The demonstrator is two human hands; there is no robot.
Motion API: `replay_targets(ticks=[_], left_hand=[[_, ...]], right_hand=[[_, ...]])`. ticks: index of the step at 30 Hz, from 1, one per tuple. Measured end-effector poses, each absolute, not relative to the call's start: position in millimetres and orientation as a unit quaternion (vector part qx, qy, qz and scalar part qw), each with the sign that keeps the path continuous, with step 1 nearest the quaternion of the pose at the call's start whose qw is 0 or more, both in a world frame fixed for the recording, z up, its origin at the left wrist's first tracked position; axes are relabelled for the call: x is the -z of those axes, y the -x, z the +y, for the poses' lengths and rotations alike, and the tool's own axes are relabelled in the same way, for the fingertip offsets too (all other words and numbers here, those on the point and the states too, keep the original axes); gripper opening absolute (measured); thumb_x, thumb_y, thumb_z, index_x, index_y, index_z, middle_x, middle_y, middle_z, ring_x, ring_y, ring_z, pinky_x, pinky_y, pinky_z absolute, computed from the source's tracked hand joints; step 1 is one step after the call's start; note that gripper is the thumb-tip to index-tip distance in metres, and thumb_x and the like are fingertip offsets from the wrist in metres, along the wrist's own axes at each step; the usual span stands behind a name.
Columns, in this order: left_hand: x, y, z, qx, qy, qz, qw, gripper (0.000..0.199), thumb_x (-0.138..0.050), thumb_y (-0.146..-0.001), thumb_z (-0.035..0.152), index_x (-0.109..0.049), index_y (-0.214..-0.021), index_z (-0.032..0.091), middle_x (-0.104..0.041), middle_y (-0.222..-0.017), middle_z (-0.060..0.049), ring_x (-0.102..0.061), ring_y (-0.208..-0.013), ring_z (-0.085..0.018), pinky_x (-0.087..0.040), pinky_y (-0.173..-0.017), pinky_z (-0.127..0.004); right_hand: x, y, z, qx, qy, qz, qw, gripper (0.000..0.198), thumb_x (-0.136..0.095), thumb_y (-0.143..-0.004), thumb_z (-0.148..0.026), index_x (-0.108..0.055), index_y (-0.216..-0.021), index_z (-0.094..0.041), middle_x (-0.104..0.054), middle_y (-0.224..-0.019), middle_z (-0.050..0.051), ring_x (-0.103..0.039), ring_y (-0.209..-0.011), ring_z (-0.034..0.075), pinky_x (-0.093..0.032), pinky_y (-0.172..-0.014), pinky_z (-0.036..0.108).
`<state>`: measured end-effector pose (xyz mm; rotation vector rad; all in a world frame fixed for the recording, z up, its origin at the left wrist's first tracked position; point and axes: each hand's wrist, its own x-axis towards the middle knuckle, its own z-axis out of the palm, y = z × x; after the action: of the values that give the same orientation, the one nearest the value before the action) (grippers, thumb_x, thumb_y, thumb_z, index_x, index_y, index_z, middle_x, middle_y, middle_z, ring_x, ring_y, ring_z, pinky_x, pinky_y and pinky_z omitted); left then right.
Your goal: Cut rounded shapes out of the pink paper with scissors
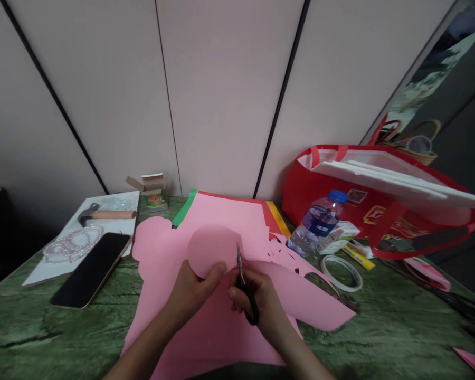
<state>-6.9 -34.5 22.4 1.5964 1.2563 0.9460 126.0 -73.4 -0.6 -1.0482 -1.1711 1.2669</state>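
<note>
A piece of pink paper (216, 243) with a rounded outline is pinched in my left hand (196, 287), the thumb lying on top near its lower edge. My right hand (257, 298) is closed around the black handles of a pair of scissors (239, 266). The blades point up and away, right at the right edge of the rounded paper. A long strip of pink paper (312, 298) trails to the right beneath my right hand. Under both hands lie larger pink sheets (206, 343), and a pink cut-out with scalloped edges (152, 243) rests at the left.
At the left are a phone (93, 269), a hammer (108, 214), a beaded string (73, 245) and a small open box (155, 195). At the right stand a water bottle (319, 224) and a red bag (340, 174), with a roll of tape (342, 273) in front.
</note>
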Motion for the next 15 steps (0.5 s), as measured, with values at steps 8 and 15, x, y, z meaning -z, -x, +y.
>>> replay_targets(ticks=[8, 15], left_hand=[[-20.2, 6.9, -33.6, -0.372, -0.631, 0.525, 0.433, 0.034, -0.051, -0.069, 0.037, -0.04, -0.044, 0.017, -0.038, -0.039, 0.004, -0.035, -0.039, -0.008, -0.026, -0.037, -0.021], [-22.6, 6.0, -33.4, -0.384, -0.625, 0.513, 0.445, 0.033, -0.05, -0.068, 0.035, -0.039, -0.042, 0.018, -0.036, -0.037, 0.005, -0.034, -0.037, -0.008, -0.026, -0.037, -0.022]], right_hand=[[2.4, -125.9, -73.7, -0.535, 0.448, -0.481, 0.531, 0.018, -0.065, -0.062, -0.026, -0.051, -0.059, -0.015, -0.046, -0.043, -0.006, -0.042, -0.038, 0.008, -0.031, -0.038, 0.02], [4.1, -125.3, -74.8, -0.536, 0.441, -0.489, 0.529, 0.018, -0.063, -0.065, -0.028, -0.051, -0.059, -0.015, -0.046, -0.042, -0.005, -0.041, -0.037, 0.008, -0.029, -0.036, 0.019]])
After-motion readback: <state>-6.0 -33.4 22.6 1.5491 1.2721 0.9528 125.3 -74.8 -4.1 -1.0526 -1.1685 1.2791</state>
